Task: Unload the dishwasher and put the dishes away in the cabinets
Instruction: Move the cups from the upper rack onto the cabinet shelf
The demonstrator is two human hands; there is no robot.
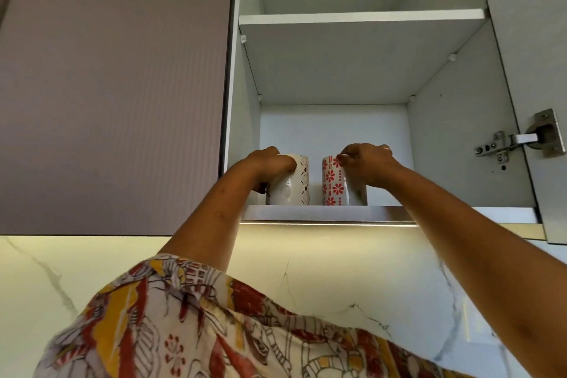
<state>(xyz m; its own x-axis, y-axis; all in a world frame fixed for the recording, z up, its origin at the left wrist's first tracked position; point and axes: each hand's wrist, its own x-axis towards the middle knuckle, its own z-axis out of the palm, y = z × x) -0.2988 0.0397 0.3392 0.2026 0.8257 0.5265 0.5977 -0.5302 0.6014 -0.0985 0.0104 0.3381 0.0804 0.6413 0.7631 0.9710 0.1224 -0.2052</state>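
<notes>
Both mugs look like glazed ceramic, so expect them to be stiff, fairly weighty for their size, slick-walled, and quick to chip if they knock together or strike the shelf edge. Take each one round the body rather than by the rim alone; any handles are hidden here.

The white mug (pixel 294 184) and the red-flowered mug (pixel 334 184) stand upright, side by side but apart, at the front of the bottom shelf (pixel 322 212) of the open cabinet.

Your left hand (pixel 270 163) is curled round the white mug's side, gripping it. Your right hand (pixel 368 163) sits over the red-flowered mug's top, fingers bent and pinching at its rim. How firmly it pinches cannot be told.
</notes>
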